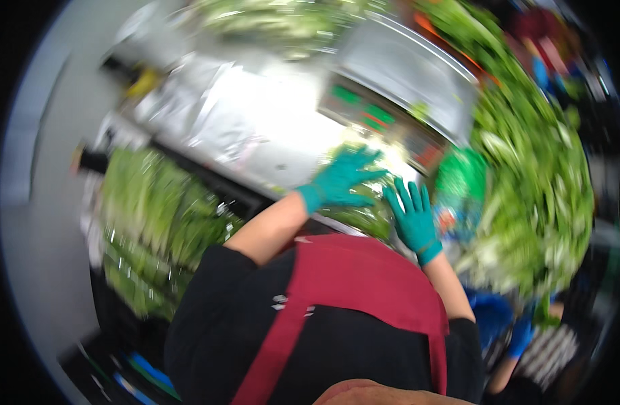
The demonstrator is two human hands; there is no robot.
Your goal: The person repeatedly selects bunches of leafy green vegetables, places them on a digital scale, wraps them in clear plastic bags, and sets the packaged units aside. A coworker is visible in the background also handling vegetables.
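Note:
My left hand (345,179), in a green glove, lies with spread fingers on a bag of leafy greens (373,215) in clear plastic. On the right side of the same bag, my right hand (414,215), gloved alike, has its fingers apart; whether it touches the plastic is hard to tell. Pale stalk ends show beyond my fingers. Just behind the bag stands a digital scale (343,109) with green displays and a metal pan (406,71). The picture is blurred by motion.
Clear plastic bags (229,116) lie on the steel table (289,162). Packed greens (158,202) fill a crate at left. Loose leafy greens (533,192) are heaped at right, beside a green-and-clear bag (462,187). A co-worker's blue-gloved hand (520,336) shows at lower right.

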